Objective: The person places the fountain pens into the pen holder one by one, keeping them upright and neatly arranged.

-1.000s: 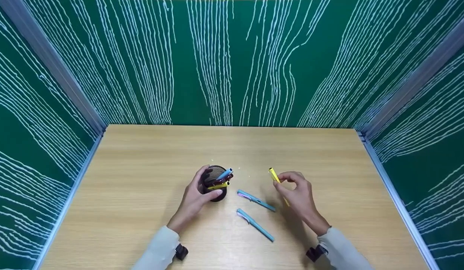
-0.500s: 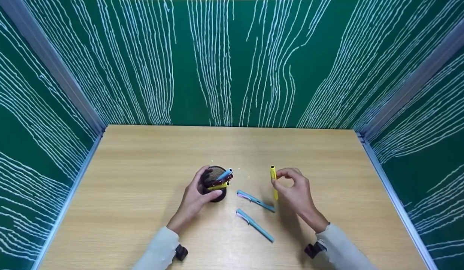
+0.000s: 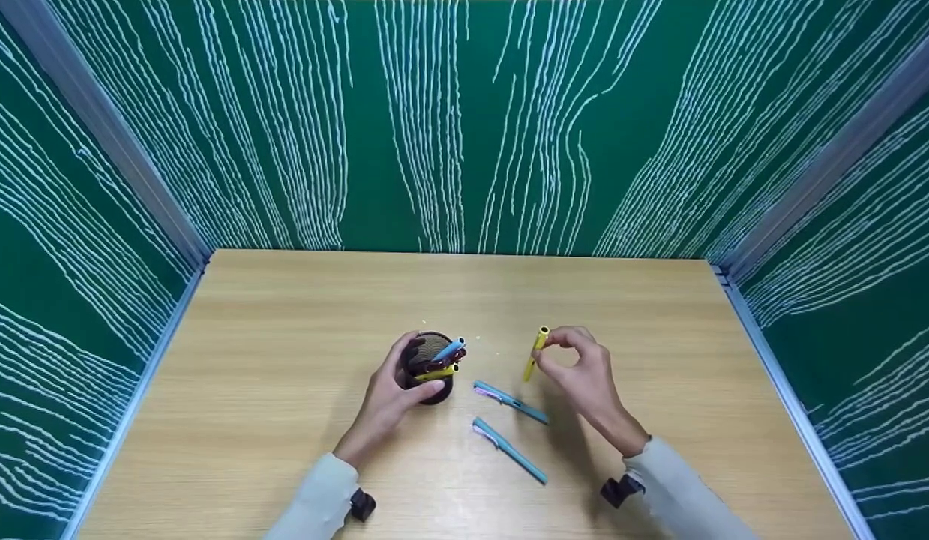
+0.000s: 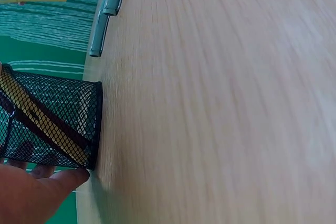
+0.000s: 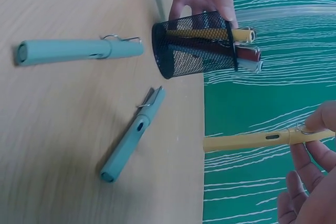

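Note:
A black mesh pen holder stands upright on the table with my left hand wrapped round its side. Inside lean a blue pen, a dark red pen and a yellow pen, their capped ends sticking out over the rim. To the right, my right hand pinches another yellow pen near its clip between thumb and fingers. That pen is held above the table, nearly upright with its capped end up. Between the hands lie two teal pens, one farther back and one nearer.
The wooden table has a few small pale specks behind the teal pens. Green panels with white wavy lines rise at the back and both sides, joined by metal frame posts.
My right hand has moved left and slightly away from me, and the yellow pen in it has swung from slanting to nearly upright, lower end now toward the left. My left hand stays on the pen holder.

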### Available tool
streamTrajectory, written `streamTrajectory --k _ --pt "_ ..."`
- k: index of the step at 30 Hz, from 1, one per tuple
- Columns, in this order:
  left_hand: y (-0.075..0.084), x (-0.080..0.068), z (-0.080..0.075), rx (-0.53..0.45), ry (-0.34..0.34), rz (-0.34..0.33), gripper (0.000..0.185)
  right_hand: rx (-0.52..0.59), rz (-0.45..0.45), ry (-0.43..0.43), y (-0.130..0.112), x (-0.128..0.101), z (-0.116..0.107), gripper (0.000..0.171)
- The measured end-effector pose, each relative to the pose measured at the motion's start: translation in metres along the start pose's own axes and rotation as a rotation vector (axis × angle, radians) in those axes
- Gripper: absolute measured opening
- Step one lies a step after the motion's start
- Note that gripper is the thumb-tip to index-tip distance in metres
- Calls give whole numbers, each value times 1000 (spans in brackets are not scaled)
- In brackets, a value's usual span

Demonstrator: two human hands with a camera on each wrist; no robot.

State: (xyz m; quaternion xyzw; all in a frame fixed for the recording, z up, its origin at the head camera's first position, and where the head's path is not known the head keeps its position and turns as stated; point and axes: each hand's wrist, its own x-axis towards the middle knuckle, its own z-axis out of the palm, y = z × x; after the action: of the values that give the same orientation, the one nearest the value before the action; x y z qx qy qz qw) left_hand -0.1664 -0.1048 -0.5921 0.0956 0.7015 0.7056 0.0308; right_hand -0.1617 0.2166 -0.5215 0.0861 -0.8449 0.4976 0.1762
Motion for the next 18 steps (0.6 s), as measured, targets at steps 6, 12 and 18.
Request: streamTrajectory --k 6,12,18 --pt "-1 0 0 7 0 -8 98 32 49 -27 -9 4 3 14" --pt "0 0 -1 20 2 -6 96 48 28 -30 -16 10 5 16" --pt "1 0 0 5 -1 2 96 83 1 -20 -23 17 9 15"
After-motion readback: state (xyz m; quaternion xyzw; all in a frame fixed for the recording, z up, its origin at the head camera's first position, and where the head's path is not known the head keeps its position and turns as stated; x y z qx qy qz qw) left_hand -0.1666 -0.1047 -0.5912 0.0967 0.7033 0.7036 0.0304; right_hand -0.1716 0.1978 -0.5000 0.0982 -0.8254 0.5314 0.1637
